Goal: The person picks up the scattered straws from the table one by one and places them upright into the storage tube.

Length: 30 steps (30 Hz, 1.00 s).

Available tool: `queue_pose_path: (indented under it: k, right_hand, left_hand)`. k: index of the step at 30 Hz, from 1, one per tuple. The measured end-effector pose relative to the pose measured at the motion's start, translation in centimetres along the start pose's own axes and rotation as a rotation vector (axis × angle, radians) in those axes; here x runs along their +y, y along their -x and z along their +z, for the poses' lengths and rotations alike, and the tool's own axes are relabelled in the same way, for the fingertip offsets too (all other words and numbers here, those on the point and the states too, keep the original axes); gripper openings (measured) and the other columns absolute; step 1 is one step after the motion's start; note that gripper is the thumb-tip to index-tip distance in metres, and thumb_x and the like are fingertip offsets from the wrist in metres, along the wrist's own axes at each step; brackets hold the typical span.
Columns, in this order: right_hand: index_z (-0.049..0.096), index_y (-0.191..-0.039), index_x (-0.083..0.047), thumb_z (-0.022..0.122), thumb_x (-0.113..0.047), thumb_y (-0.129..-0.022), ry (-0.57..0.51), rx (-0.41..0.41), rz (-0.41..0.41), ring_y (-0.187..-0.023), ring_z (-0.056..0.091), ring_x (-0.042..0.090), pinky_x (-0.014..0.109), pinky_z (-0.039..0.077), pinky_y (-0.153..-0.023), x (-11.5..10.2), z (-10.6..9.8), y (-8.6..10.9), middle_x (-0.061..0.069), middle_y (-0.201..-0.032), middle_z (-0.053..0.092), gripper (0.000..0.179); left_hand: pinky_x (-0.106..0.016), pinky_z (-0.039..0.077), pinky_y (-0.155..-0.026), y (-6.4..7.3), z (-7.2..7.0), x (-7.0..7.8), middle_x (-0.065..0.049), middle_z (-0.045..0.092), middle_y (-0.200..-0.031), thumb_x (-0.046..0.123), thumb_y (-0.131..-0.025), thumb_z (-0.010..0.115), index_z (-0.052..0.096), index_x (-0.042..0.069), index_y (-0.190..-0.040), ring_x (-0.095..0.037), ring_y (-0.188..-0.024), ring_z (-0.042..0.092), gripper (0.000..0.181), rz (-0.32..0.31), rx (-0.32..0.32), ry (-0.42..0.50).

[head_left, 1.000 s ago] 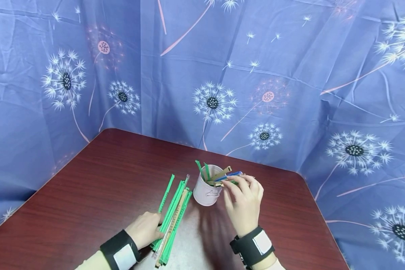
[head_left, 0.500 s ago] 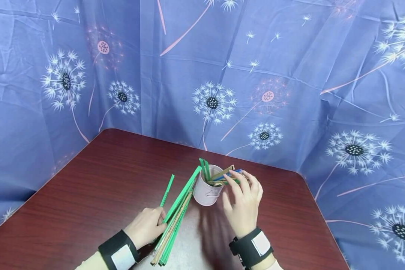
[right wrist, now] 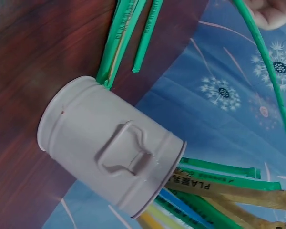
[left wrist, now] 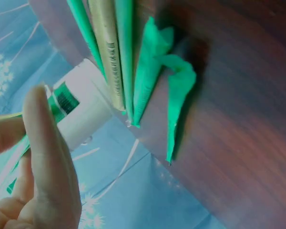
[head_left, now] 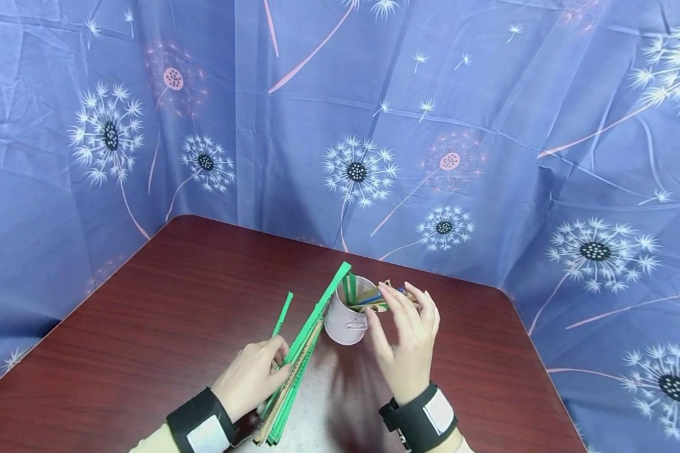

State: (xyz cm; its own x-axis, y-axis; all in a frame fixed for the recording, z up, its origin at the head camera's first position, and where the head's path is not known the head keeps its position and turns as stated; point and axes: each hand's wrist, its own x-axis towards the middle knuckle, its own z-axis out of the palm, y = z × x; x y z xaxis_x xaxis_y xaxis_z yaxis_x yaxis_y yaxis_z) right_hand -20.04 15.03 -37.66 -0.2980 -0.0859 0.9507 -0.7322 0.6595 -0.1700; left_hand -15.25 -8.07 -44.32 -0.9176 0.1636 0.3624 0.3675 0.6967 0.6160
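My left hand (head_left: 252, 374) pinches a green paper-wrapped straw (head_left: 333, 284), its far end raised beside the bucket's rim. In the right wrist view, this straw (right wrist: 266, 52) slants down from the left fingers. Below the hand lies a bunch of green and brown wrapped straws (head_left: 303, 371). A small pale metal bucket (head_left: 344, 327) stands upright, with green, brown and blue straws (right wrist: 214, 183) leaning out of it. At its right rim, my right hand (head_left: 409, 349) has its fingers loosely bent over the straw ends, thumb apart from them. The right wrist view does not show this hand.
Left of the bunch, a single green straw (head_left: 283, 311) lies on the dark red wooden table (head_left: 204, 283). Blue cloth with dandelion prints (head_left: 294, 157) hangs around the table's far sides. Each wrist wears a black band (head_left: 422, 418).
My left hand has drawn a green straw up from the bunch, its far end moving up and right to the bucket. My right hand stays at the rim, shifting slightly.
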Motion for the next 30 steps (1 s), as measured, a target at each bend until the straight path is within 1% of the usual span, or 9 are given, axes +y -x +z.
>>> queue_pose_path:
  k: [5,10,13,16,19,22,25,28,30]
  right_hand:
    - [0.074,-0.114,0.003,0.071,-0.028,-0.09,-0.065,0.025,0.008,-0.112,0.058,0.04,0.055,0.029,-0.11,-0.6,-0.1,-0.3,0.016,-0.098,0.077,0.04]
    - [0.075,-0.11,0.007,0.078,-0.015,-0.082,-0.185,0.066,0.05,-0.104,0.063,0.034,0.047,0.035,-0.11,-1.5,-0.4,-0.6,0.019,-0.099,0.075,0.035]
    - [0.077,-0.103,0.007,0.08,0.001,-0.074,-0.235,0.075,0.073,-0.097,0.065,0.029,0.046,0.038,-0.106,-2.1,-0.8,-0.7,0.019,-0.094,0.074,0.031]
    - [0.077,-0.098,0.007,0.08,0.011,-0.067,-0.271,0.078,0.086,-0.093,0.066,0.026,0.046,0.04,-0.105,-2.4,-1.0,-0.9,0.017,-0.088,0.074,0.031]
    - [0.077,-0.093,0.007,0.08,0.012,-0.066,-0.3,0.091,0.082,-0.091,0.066,0.024,0.045,0.04,-0.104,-2.5,-1.2,-1.1,0.018,-0.086,0.074,0.027]
    - [0.076,-0.088,0.008,0.08,0.011,-0.068,-0.317,0.129,0.069,-0.09,0.067,0.024,0.045,0.04,-0.105,-2.4,-1.3,-1.3,0.021,-0.084,0.073,0.021]
    - [0.076,-0.085,0.009,0.079,0.008,-0.071,-0.316,0.179,0.056,-0.088,0.067,0.027,0.044,0.04,-0.104,-2.3,-1.4,-1.7,0.022,-0.081,0.072,0.015]
    - [0.076,-0.083,0.01,0.08,0.004,-0.074,-0.293,0.224,0.043,-0.087,0.066,0.03,0.044,0.041,-0.103,-2.2,-1.4,-2.1,0.023,-0.078,0.072,0.011]
    - [0.076,-0.081,0.01,0.08,0.002,-0.075,-0.276,0.252,0.037,-0.086,0.066,0.031,0.044,0.041,-0.103,-2.2,-1.4,-2.4,0.022,-0.077,0.072,0.011]
  left_hand:
    - [-0.024,0.049,-0.056,-0.2,-0.2,0.5,0.006,0.065,-0.081,0.009,-0.084,0.072,0.064,0.015,-0.088,0.001,-0.065,0.054,0.011,0.063,0.009,0.041]
    - [-0.024,0.053,-0.06,-0.2,-0.3,0.8,0.008,0.066,-0.086,0.009,-0.086,0.071,0.065,0.017,-0.09,0.0,-0.069,0.06,0.01,0.114,-0.024,0.067]
    - [-0.024,0.053,-0.06,-0.2,-0.3,0.8,0.009,0.067,-0.087,0.01,-0.086,0.071,0.066,0.017,-0.091,0.001,-0.07,0.06,0.01,0.118,-0.027,0.069]
    - [-0.024,0.053,-0.06,-0.2,-0.3,0.8,0.009,0.067,-0.088,0.01,-0.087,0.071,0.067,0.018,-0.092,0.001,-0.07,0.06,0.01,0.119,-0.026,0.074]
    - [-0.025,0.053,-0.061,-0.2,-0.2,0.8,0.009,0.068,-0.089,0.011,-0.086,0.072,0.067,0.019,-0.093,0.0,-0.071,0.061,0.011,0.113,-0.009,0.06]
    - [-0.028,0.053,-0.062,-0.1,-0.1,0.7,0.005,0.07,-0.091,0.013,-0.084,0.074,0.068,0.017,-0.097,-0.007,-0.074,0.064,0.015,0.082,0.003,0.003]
    - [-0.036,0.055,-0.066,0.1,0.1,0.3,-0.004,0.071,-0.094,0.017,-0.081,0.077,0.068,0.009,-0.105,-0.017,-0.079,0.067,0.027,0.017,-0.044,-0.068]
    - [-0.045,0.056,-0.071,0.5,0.3,-0.3,-0.014,0.071,-0.098,0.02,-0.079,0.079,0.068,-0.001,-0.111,-0.027,-0.084,0.068,0.04,-0.048,-0.155,-0.104]
    - [-0.049,0.055,-0.072,0.7,0.5,-0.6,-0.015,0.069,-0.096,0.021,-0.077,0.08,0.068,-0.004,-0.11,-0.029,-0.083,0.067,0.043,-0.068,-0.227,-0.113]
